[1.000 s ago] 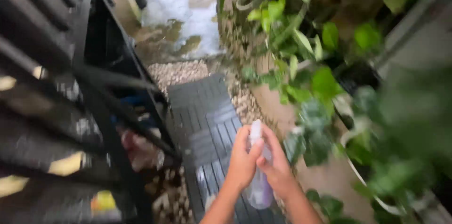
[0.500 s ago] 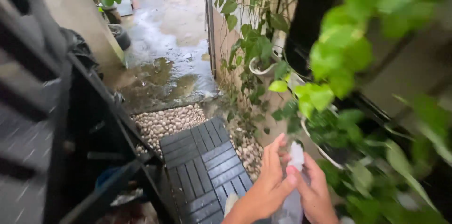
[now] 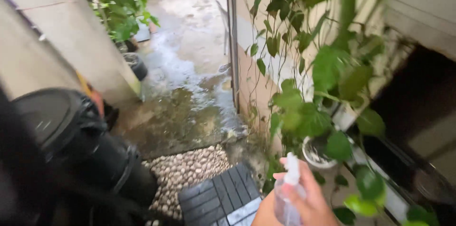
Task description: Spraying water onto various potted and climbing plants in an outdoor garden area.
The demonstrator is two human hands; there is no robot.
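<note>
Gripping a clear plastic spray bottle (image 3: 286,196) low in view, beside the potted vine (image 3: 317,121) | our right hand (image 3: 311,202) is wrapping its body, left hand (image 3: 264,212) barely showing, grip unclear | we are judging it light, thin-walled, possibly slippery; holding best at the neck.

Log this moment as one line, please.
right hand: holds spray bottle | left hand: not visible | beside: potted vine | below: dark tile
</note>
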